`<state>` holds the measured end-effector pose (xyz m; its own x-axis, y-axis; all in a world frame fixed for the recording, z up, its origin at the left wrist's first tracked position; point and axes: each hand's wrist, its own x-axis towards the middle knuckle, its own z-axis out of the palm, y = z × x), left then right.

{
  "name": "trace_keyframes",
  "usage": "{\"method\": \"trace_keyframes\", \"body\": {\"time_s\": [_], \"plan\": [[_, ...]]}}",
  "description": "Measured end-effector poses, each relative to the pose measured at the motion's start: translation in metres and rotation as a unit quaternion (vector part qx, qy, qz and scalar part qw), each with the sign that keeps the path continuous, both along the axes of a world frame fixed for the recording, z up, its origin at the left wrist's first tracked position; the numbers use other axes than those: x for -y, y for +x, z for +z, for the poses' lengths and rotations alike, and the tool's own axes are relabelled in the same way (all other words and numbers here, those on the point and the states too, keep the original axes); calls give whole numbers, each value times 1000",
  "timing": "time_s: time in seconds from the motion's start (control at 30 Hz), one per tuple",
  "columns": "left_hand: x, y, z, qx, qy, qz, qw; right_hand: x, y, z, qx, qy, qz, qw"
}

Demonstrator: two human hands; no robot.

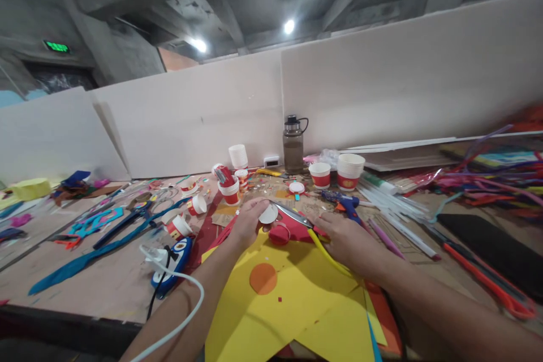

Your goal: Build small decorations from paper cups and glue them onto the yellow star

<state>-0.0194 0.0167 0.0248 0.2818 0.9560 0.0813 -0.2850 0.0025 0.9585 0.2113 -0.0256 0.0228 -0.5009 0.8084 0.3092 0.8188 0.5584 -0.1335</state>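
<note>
My left hand (249, 222) pinches a small white round paper piece (268, 214), which looks like the bottom of a paper cup. My right hand (339, 237) is closed on scissors with yellow handles (324, 253). Their metal blades (292, 214) point left, and the tips meet the upper edge of the white piece. Just below the blades lies a red round piece (279, 234) with a curled strip at its side. Beneath both hands spread yellow paper sheets (309, 294), with an orange paper circle (263, 278) on top.
Stacked paper cups (350, 172), a water bottle (293, 147) and a blue glue gun (345, 203) stand or lie beyond my hands. To the left are a blue power strip (176, 266) with a white cable, and pliers (127, 226). Red-handled scissors (487, 280) lie right.
</note>
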Motion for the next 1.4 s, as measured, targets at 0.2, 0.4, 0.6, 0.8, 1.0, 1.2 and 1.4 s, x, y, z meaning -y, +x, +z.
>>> {"method": "trace_keyframes", "body": {"time_s": [0.2,0.4,0.6,0.8,1.0,1.2,1.4], "plan": [[-2,-3,3,-3,-35,-8,999,1,-1,2,-8,-3,14,1000],[-2,-8,4,-25,-39,-22,999,2,-2,1,14,-32,-15,999],[-3,-11,4,-43,-54,-36,997,5,-3,3,10,-53,-27,998],[-6,-14,5,-31,-44,-43,998,2,-1,5,-13,-55,-33,998],[-10,-12,3,-30,23,-8,999,-4,1,1,-12,-84,-94,992],[-13,-11,-5,-67,88,14,994,-4,-1,-7,55,-96,-183,977],[-8,-8,-2,-101,100,44,989,1,-6,-3,58,-95,-170,979]]}}
